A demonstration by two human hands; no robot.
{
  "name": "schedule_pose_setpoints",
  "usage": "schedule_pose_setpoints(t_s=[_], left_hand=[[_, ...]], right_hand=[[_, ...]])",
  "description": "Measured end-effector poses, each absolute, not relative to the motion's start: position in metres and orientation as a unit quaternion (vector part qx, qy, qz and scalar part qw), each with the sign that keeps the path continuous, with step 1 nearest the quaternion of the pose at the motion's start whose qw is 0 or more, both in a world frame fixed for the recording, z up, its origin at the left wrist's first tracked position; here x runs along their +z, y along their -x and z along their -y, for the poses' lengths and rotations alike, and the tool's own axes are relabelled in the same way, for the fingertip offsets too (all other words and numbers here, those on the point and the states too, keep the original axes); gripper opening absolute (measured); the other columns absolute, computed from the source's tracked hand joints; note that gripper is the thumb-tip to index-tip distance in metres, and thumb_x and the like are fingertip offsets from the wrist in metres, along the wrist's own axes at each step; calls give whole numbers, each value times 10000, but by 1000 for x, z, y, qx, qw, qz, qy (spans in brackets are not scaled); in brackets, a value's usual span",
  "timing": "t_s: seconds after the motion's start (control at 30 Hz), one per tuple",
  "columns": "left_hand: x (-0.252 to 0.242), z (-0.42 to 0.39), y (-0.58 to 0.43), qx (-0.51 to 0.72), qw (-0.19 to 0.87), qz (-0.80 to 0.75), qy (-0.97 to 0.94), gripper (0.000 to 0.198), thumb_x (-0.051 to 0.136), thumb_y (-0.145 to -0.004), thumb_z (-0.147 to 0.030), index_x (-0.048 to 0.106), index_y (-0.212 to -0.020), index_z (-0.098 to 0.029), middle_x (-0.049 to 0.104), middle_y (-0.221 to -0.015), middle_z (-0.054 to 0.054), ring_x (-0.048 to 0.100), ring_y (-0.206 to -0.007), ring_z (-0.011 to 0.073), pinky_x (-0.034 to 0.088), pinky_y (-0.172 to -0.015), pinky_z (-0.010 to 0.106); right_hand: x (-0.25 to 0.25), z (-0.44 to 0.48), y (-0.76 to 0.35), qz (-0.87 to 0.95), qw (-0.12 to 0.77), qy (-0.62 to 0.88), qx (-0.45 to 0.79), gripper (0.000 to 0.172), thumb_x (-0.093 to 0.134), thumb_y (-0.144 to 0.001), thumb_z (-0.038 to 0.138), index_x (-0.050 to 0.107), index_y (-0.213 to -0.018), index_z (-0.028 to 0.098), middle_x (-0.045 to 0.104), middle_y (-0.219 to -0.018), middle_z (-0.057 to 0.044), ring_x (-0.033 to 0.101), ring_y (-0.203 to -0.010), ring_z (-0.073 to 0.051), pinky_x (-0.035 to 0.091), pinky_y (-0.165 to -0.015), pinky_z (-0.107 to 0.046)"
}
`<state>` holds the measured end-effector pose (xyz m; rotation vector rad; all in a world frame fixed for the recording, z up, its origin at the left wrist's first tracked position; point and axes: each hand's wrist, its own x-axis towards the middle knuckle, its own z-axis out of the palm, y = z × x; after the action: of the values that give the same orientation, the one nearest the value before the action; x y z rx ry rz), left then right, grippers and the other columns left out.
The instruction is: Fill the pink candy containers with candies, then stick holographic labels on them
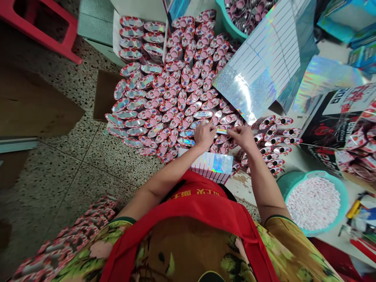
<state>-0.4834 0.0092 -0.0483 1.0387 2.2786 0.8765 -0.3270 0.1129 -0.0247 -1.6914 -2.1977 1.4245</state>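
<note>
We have a narrow holographic strip (221, 131) stretched between the two hands, just above the oval-topped containers (172, 91) near the middle of the table. The left hand (204, 135) pinches one end and the right hand (243, 136) pinches the other, each between thumb and fingers. To handle it well, we should keep the strip level and lightly taut, because slack would probably let it curl or twist. We do best to touch only the ends, keep its length in line with the long oval beneath, and hold our wrists off the neighbouring tops, since the containers stand so close that a nudge could tip several.

Our surface is a pale table (243, 192), worn at its near edge. Containers with silvery tops cluster on the left, and pink-centred ones fill the middle. A large holographic label sheet (249, 90) lies slanted at the far right of the hands, and a smaller label sheet (219, 162) sits nearer us. On the near right is a teal basin (344, 199) of small whitish pieces; farther off stands another teal tub (227, 25) of pink-and-silver caps. Around us we see speckled terrazzo floor (67, 152), a red plastic stool (69, 51) at far left and a brown cardboard box (35, 105).
</note>
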Motion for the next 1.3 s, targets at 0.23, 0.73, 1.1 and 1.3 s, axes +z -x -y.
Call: schedule_pose_setpoints(t_s=[0.23,0.73,1.1,1.3], left_hand=[[-50,-20,466,271,148,-844,-439,154,590,-931,-212,658,-792,-216,643,-969,105,527,-1071,296,429,-897,461],[-49,-21,487,220,207,-856,-419,92,657,-916,-252,627,-844,-202,637,-1094,123,479,-1173,342,368,-981,534],[-48,-23,492,228,201,-842,-445,93,654,-925,-244,645,-844,-202,635,-1061,122,466,-1166,340,357,-973,527],[-35,19,482,207,202,-765,-575,219,665,-942,-378,671,-1091,-217,626,-1176,133,475,-1174,335,348,-979,480]], right_hand=[[-28,-127,329,709,20,560,428,286,698,-800,456,667,-735,180,592,-518,19,544,-429,-145,341,-493,-250],[-39,-125,335,724,60,618,300,266,787,-731,352,644,-879,182,704,-781,-25,631,-737,-208,454,-711,-310],[-40,-111,349,770,33,595,227,151,566,-894,271,640,-979,170,675,-1016,-125,601,-949,-279,439,-836,-378],[-22,-79,326,780,82,588,197,363,575,-962,476,617,-1152,169,620,-1202,-147,590,-962,-271,432,-837,-374]])
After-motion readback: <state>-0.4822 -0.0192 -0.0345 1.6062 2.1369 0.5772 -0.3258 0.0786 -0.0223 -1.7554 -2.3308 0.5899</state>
